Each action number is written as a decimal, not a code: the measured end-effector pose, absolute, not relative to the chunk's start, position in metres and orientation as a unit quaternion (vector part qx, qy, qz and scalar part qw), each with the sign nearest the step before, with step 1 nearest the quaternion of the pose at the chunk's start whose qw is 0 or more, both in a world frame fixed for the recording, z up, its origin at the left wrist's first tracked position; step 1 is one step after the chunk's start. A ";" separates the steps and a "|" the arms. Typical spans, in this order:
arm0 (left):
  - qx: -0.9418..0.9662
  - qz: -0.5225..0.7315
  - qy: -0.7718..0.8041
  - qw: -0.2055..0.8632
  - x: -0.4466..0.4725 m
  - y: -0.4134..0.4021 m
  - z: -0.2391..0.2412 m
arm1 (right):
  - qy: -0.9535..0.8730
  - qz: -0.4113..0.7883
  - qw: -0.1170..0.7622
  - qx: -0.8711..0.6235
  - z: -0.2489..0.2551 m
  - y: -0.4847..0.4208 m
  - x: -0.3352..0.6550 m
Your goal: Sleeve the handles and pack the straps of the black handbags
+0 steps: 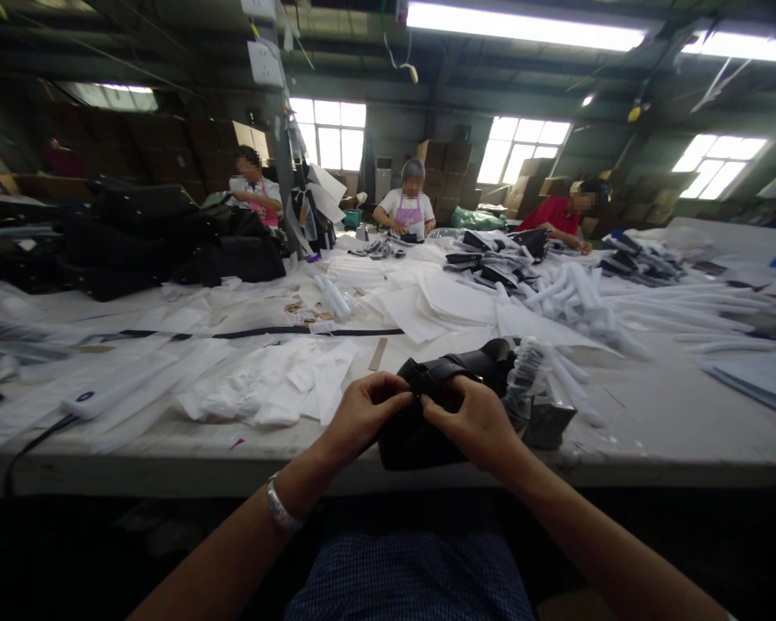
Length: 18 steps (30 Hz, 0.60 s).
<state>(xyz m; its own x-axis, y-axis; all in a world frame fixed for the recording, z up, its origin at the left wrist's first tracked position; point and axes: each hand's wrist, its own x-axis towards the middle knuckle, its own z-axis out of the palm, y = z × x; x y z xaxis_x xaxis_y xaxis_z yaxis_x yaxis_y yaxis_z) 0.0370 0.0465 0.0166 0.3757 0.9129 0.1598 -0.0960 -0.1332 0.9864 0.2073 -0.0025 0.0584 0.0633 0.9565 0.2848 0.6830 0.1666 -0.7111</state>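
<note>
A black handbag lies at the table's front edge, just ahead of my body. My left hand pinches its upper left corner between thumb and fingers. Close beside it, my right hand grips the same bag, its thumb near the left thumb and its fingers behind the top edge. What exactly lies between the fingertips is too small to make out. Clear crinkled plastic and a grey block-like object sit against the bag's right end.
Crumpled white sheets lie to the left, with a black strap behind. White paper and white rolls cover the middle and right. Black bags are piled at far left. Co-workers sit across the table.
</note>
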 end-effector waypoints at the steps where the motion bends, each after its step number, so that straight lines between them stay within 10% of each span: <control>1: 0.599 0.448 0.337 0.572 0.036 0.047 0.015 | -0.664 0.183 0.382 -0.616 0.059 -0.003 0.209; 18: 0.599 0.407 0.332 0.605 0.039 0.048 0.024 | -0.686 0.134 0.364 -0.615 0.055 -0.009 0.209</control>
<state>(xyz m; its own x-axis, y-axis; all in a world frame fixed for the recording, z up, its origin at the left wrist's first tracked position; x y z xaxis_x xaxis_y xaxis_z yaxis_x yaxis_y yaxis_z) 0.0390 0.0483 0.0236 0.4482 0.8899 0.0848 -0.0939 -0.0475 0.9945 0.2093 -0.0087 0.0548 0.0224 0.9422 0.3344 0.7469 0.2066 -0.6320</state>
